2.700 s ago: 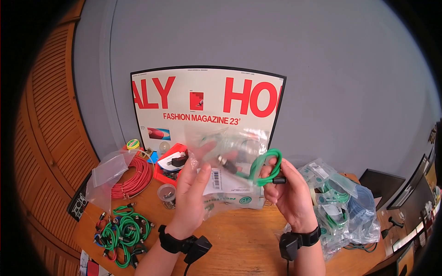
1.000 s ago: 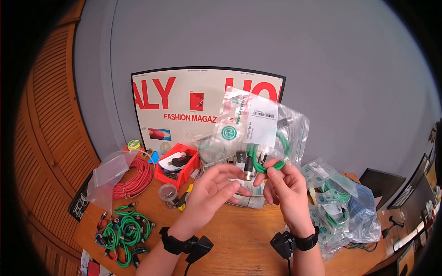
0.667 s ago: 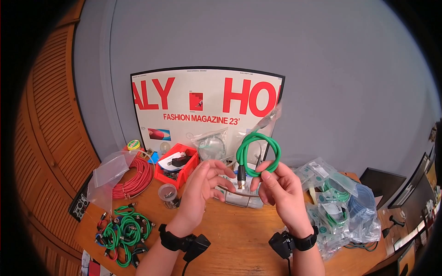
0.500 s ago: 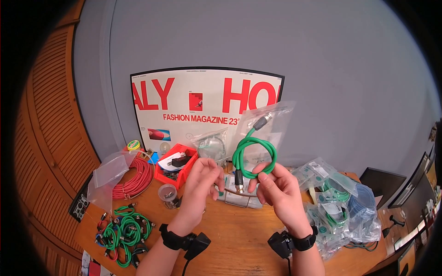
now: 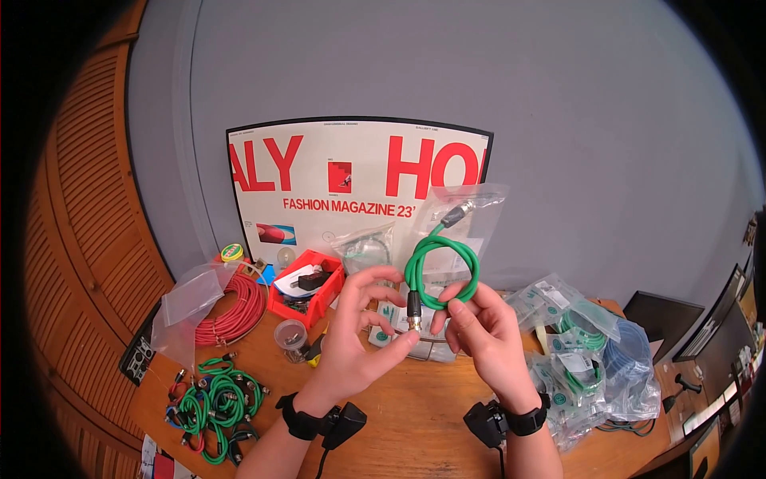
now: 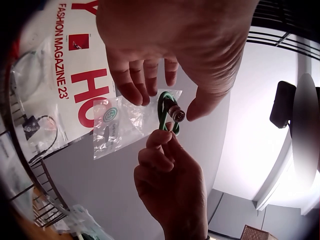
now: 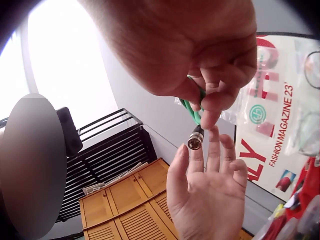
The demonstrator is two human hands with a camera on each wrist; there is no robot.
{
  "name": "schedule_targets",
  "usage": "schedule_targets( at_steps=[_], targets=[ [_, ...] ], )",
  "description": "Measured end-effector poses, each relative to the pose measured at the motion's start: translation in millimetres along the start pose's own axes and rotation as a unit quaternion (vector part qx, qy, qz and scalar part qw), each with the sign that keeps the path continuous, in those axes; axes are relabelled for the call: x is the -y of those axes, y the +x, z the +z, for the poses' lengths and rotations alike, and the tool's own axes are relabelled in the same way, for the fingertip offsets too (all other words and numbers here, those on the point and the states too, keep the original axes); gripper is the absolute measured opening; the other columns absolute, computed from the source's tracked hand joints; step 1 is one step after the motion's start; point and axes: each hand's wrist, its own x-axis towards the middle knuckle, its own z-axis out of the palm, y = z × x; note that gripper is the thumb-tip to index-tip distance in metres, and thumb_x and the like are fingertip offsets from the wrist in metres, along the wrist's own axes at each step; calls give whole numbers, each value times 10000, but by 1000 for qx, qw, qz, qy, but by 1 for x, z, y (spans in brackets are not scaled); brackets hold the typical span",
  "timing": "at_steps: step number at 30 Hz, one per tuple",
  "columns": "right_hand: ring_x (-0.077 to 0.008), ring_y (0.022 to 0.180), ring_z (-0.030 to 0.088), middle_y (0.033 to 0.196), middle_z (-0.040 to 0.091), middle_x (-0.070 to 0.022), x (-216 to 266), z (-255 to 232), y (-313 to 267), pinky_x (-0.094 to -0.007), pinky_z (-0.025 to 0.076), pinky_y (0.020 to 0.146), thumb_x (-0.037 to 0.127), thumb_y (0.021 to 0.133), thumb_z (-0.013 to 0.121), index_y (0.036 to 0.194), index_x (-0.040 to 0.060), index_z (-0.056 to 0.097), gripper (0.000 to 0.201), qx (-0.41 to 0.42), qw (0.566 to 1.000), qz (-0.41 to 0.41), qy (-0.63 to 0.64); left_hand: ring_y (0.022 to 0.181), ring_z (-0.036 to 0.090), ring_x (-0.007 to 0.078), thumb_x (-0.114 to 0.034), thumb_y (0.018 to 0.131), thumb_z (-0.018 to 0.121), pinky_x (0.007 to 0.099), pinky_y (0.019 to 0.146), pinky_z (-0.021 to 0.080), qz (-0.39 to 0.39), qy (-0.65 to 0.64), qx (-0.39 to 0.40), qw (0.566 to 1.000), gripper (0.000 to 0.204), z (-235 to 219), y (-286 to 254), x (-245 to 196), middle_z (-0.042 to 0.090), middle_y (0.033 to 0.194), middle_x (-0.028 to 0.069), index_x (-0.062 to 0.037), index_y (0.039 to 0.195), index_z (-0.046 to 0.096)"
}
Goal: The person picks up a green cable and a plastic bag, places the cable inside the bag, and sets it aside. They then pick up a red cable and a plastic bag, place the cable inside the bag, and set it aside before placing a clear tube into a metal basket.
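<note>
In the head view my right hand pinches the bottom of a looped green cable between thumb and fingers. A metal-tipped black connector hangs down at the loop's left; the cable's other connector points up, overlapping a clear plastic bag behind. My left hand is beside the lower connector, fingers spread and curved, thumb tip close to the metal end. In the left wrist view the connector's round end faces the camera. The right wrist view shows the left palm just past the connector.
Tangled green cables lie at left, near a coiled red cable. A red bin and clear tub stand behind the left hand. Bagged cables lie at right; a poster-like screen stands behind.
The bag has swung round behind the cable, baring the green loop and its upper connector. My left hand moved off the bag and spread its fingers beside the lower connector; the right hand keeps its pinch.
</note>
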Motion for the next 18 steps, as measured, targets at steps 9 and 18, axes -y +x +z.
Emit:
schedule_targets(
  at_steps=[9, 18],
  targets=[
    [-38, 567, 461, 791, 612, -17, 3, 1, -2, -182, 364, 514, 104, 992, 479, 1084, 39, 551, 134, 13, 1000, -2, -6, 1045, 530, 159, -36, 792, 684, 265, 749, 457, 20, -11, 13, 1000, 627, 0, -2, -5, 478, 1243, 85, -39, 1333, 368],
    [-35, 571, 438, 765, 592, 7, 2, 3, -6, -185, 359, 528, 99, 980, 483, 1058, 41, 560, 125, 101, 994, 29, -39, 999, 501, 114, -43, 909, 510, 241, 838, 418, 8, -36, -105, 994, 317, -9, -1, 0, 488, 1168, 58, -24, 1218, 441]
  ],
)
